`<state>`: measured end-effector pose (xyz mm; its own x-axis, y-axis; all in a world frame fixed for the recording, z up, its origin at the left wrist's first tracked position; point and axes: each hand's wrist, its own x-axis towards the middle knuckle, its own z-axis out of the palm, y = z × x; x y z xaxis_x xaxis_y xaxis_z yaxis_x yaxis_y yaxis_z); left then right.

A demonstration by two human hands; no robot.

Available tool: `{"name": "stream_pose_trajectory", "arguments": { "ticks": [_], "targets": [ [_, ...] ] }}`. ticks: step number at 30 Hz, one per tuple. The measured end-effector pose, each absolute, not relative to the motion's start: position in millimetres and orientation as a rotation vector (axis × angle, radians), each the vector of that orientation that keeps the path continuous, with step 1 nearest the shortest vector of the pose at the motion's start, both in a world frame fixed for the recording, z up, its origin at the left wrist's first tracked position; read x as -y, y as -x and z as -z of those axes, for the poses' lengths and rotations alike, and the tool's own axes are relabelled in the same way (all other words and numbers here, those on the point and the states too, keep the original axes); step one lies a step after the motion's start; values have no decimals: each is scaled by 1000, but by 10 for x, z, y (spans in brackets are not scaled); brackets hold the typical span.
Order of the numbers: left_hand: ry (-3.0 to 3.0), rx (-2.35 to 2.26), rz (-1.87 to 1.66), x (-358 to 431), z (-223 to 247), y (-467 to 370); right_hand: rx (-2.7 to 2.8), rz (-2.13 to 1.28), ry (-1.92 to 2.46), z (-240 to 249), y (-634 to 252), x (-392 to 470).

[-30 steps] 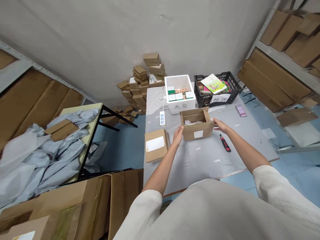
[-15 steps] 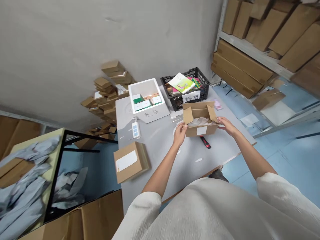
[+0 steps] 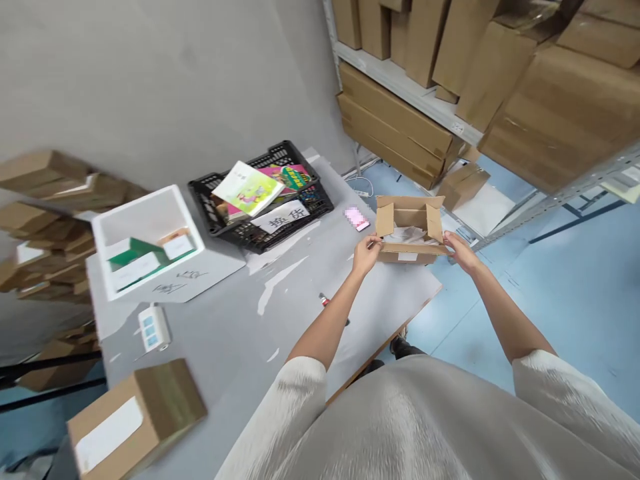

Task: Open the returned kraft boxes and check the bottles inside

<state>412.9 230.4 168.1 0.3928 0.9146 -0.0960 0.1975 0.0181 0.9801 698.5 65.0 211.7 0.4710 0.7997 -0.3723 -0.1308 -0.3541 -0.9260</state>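
An open cardboard box with its flaps raised is held between my two hands over the table's right end. Pale crumpled wrapping lies inside it, and a white label shows on its near side. My left hand pinches the box's left near corner. At the right near corner, my right hand grips the flap edge. A red and black box cutter lies on the table, partly hidden behind my left forearm. Just left of the box is a phone with a pink screen.
On the grey table stand a black crate of books, a white foam box with small cartons, a white power strip and a labelled cardboard box. Shelving with cartons rises at right; stacked cartons stand at left.
My view has swung to the right. Both hands have carried the open box rightward, away from the crate and the box cutter, to the table's right edge.
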Motion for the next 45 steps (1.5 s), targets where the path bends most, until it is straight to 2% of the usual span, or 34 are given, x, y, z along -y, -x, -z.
{"name": "stream_pose_trajectory", "arguments": {
  "ticks": [5,8,14,23,34,45],
  "targets": [
    [-1493,-914,-706,-2725,-1538,-5121,518,-1009,1719,-1938,-7615,-557],
    [-1575,-1035,-721,-2937,-1438,-5416,429,-1013,1835,-1760,-7763,-567],
    [-1700,-1153,-699,-2989,-1252,-5330,344,-1103,1874,-1497,-7758,-696],
    [-1730,-1141,-683,-2803,-1278,-4976,395,-1238,1807,-1491,-7547,-1019],
    [-1552,-1318,-713,-2060,-1402,-3365,773,-1479,1774,-1383,-6254,-1416],
    [-1376,-1540,-940,-1180,-1716,-1058,1197,-1635,1642,-1731,-4000,-1589]
  ]
}}
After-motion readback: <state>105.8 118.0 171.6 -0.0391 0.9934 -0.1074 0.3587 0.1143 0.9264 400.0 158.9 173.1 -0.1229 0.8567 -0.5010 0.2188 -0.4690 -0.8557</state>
